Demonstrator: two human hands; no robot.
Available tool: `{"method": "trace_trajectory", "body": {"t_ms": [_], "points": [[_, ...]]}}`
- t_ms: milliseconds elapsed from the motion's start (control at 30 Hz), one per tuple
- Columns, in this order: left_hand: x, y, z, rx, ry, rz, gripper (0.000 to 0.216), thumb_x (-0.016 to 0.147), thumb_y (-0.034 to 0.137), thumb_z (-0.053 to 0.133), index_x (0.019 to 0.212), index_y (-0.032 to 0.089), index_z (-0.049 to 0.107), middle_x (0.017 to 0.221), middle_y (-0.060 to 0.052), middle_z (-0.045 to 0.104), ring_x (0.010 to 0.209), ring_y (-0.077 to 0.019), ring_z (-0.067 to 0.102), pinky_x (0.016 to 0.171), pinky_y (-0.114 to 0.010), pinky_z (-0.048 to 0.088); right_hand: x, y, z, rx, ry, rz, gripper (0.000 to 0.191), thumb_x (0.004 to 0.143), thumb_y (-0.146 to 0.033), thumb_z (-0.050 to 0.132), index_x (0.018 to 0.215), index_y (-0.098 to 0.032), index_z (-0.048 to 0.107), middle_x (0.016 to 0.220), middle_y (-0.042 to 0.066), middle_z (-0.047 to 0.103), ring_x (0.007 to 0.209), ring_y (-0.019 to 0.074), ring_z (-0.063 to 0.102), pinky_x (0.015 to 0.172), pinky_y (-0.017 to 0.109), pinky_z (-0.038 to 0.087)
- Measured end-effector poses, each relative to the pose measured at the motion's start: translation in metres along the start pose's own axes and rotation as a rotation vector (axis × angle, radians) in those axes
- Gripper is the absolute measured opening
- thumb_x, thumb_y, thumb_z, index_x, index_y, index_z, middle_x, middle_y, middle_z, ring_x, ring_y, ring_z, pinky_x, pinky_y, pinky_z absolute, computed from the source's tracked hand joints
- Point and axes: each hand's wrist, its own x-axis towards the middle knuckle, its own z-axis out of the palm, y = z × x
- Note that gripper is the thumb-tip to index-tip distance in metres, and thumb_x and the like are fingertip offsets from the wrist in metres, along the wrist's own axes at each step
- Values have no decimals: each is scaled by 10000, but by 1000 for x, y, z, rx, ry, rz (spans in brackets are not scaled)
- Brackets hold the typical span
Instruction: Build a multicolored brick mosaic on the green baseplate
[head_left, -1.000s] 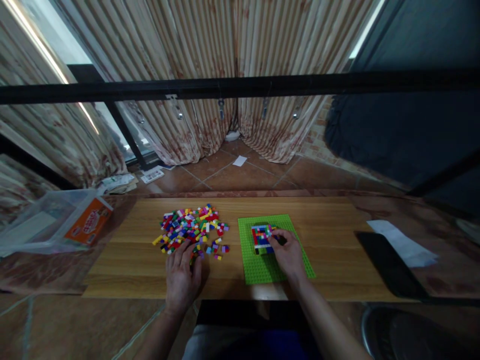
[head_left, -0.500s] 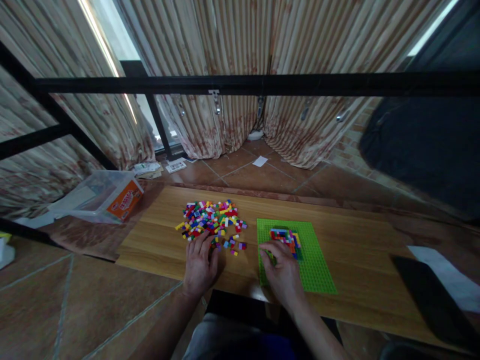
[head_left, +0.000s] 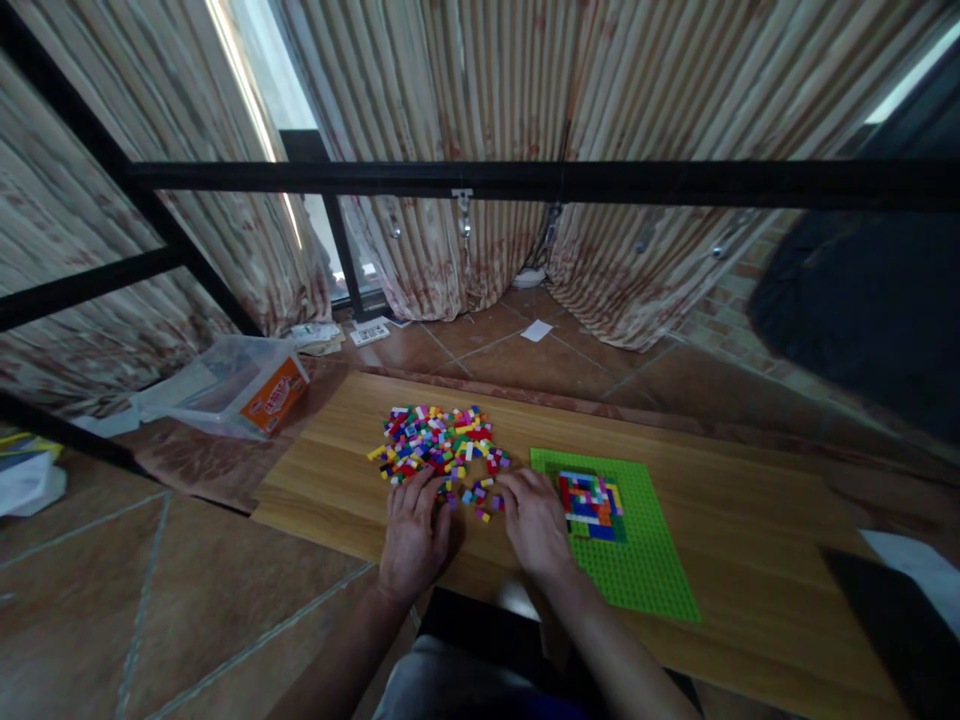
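A pile of small coloured bricks [head_left: 439, 448] lies on the wooden board [head_left: 697, 480]. My left hand [head_left: 412, 535] rests palm down at the near edge of the pile, fingers stretched onto the loose bricks. My right hand [head_left: 534, 522] lies flat just right of the pile, fingers pointing at scattered bricks, its side beside the green baseplate [head_left: 637, 560]. On that baseplate sits a flat block of joined coloured bricks [head_left: 592, 500]. Neither hand visibly holds anything.
A clear plastic box with an orange label [head_left: 240, 385] lies off the board's left end. A black rail [head_left: 525, 180] crosses the view above. A dark flat object [head_left: 892, 620] and white paper [head_left: 915, 565] sit at the far right. Curtains hang behind, over a tiled floor.
My right hand has left the brick block on the baseplate and moved left to the loose bricks. The view has swung, shifting everything rightward. My left hand stays at the pile.
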Motion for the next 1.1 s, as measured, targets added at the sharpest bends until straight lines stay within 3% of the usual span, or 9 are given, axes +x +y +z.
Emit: {"method": "trace_trajectory", "body": {"t_ms": [233,433,733,900,1100], "points": [[-1,-1,1,-36,-3,-14,318,877,195,514,1195,194,524,1282,-117,546,1193,-267,499,1019,-482,413,28,13,3,-189,-75,63,374,847,-32,383,1075,-154,652,1004,96,644,963,220,527,883,317,375],[-2,-1,1,-45,-24,-34,322,882,189,512,1204,186,515,1288,-117,538,1219,-259,479,1033,-474,417,31,11,5,-178,-163,45,471,771,25,398,1155,-143,614,1087,91,621,1016,207,516,910,281,359],[-3,-1,2,-71,-30,-37,329,888,178,504,1217,187,502,1287,-117,531,1220,-246,477,1034,-457,425,7,-2,-10,-179,-302,78,326,852,-54,397,962,-193,671,944,54,655,911,178,574,821,258,384],[-2,0,1,-79,-15,-36,326,875,174,518,1200,187,514,1273,-115,547,1206,-243,491,1029,-448,435,23,-1,-9,-154,-227,102,278,910,-157,418,964,-225,683,942,44,647,951,161,571,830,238,383],[-1,0,1,-70,-27,-38,310,889,185,503,1199,193,510,1268,-117,545,1201,-254,494,1018,-472,436,39,7,1,-137,-240,34,222,873,-150,500,894,-226,707,936,41,634,940,156,572,826,236,402]]}}
